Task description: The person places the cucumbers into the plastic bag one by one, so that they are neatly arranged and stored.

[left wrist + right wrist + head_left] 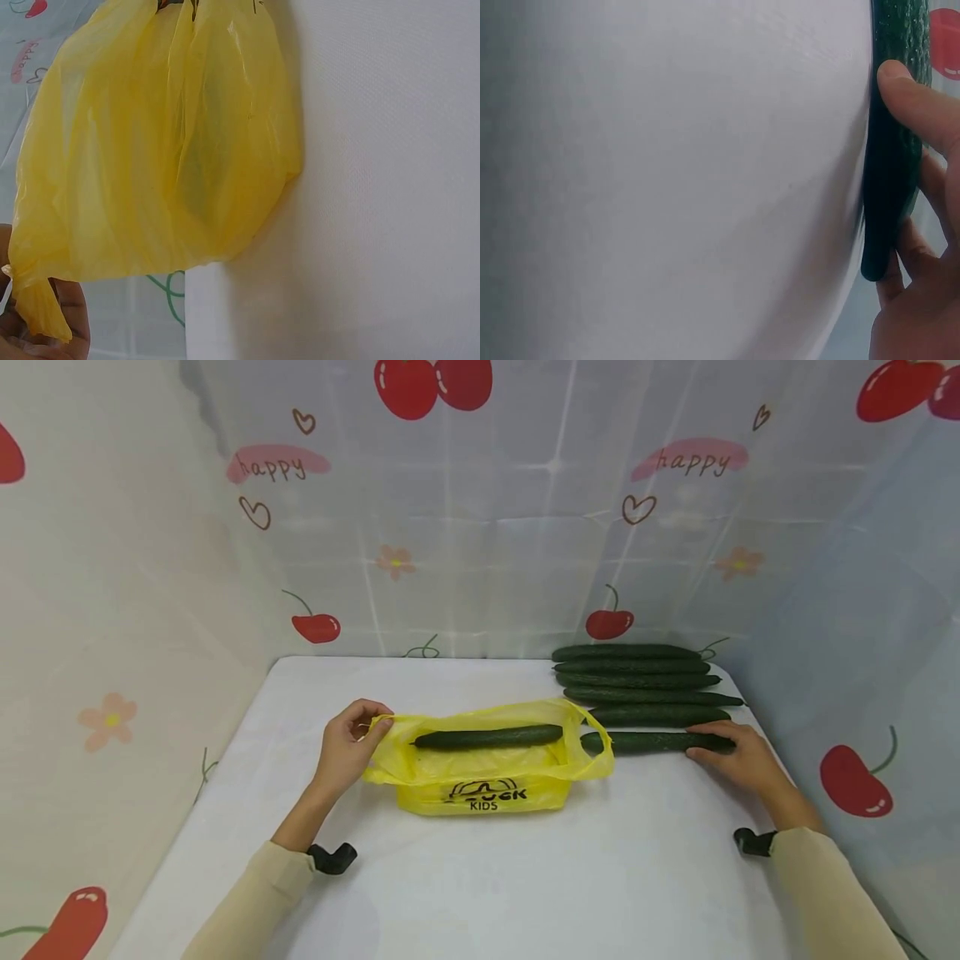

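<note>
Green skin shows beneath the thumb (919,105) of a person's right grip (738,758), which pinches a cucumber (645,742) near its right end, thumb on the near side and fingers on the far side. That cucumber lies along the front of a row (633,682) of five others; its left tip shows at the right handle loop of a yellow bag (427,797). Whether it rests fully on the white surface (600,877) or is slightly raised cannot be told.

Long, stiff and fairly light by its looks, the cucumber should carry without sagging, though a hold so near one end would leave most of its weight to lever downward; the middle would balance better. Its finely bumpy skin likely gives fair purchase, less if wet, and a sharp bend could snap it.

Across the surface, the left grip (347,745) pinches the bag's bunched left corner. Thin, soft plastic, the bag probably weighs little and may fold or slide if unsupported, so the rim or handles look the best places to hold. Inside it lies a single bagged cucumber (491,737). Behind hangs a cherry-printed cloth (487,527).
</note>
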{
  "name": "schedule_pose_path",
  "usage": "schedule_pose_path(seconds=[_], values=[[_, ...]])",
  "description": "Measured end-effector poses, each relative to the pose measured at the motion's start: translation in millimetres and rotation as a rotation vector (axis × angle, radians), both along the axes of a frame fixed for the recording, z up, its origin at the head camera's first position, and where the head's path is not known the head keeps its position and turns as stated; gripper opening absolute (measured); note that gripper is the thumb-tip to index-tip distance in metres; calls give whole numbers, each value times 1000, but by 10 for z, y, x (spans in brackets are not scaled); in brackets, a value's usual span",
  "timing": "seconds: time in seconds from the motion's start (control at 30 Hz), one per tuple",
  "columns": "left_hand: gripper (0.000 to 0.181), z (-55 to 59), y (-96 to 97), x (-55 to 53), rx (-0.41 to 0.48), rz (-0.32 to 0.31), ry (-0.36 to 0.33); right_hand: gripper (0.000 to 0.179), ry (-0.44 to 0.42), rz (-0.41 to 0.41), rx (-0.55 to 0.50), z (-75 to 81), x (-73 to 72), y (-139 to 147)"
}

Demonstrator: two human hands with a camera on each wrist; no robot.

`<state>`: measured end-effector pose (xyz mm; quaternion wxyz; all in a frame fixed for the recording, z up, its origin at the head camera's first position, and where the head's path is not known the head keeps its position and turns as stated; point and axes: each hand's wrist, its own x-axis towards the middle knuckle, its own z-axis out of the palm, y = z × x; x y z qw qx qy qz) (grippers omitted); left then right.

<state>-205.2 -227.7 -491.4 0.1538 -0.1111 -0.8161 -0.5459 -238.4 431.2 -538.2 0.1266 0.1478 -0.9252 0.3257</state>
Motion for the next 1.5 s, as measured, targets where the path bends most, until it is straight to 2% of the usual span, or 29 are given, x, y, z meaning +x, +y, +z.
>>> schedule_pose_path(seconds=[0.13, 0.4, 0.63, 0.87, 1.03, 1.2, 1.5], values=[[11, -8, 4, 9, 10, 3, -3, 36, -8, -1, 26, 25, 20, -33], [12, -9, 17, 8, 23, 1, -4, 35, -76, -79, 42, 39, 96, -17], [12, -12, 22, 12, 12, 12, -10, 34, -15, -50, -8, 74, 140, -28], [12, -9, 26, 10, 16, 10, -12, 38, 96, 1, -70, 79, 182, -17], [11, -24, 22, 8, 11, 16, -13, 38, 129, -24, -126, 73, 215, 13], [12, -21, 25, 10, 15, 18, -18, 38, 136, -46, -136, 127, 250, 35], [13, -12, 29, 16, 32, 25, -20, 39, 82, -125, -58, 268, 311, -5]])
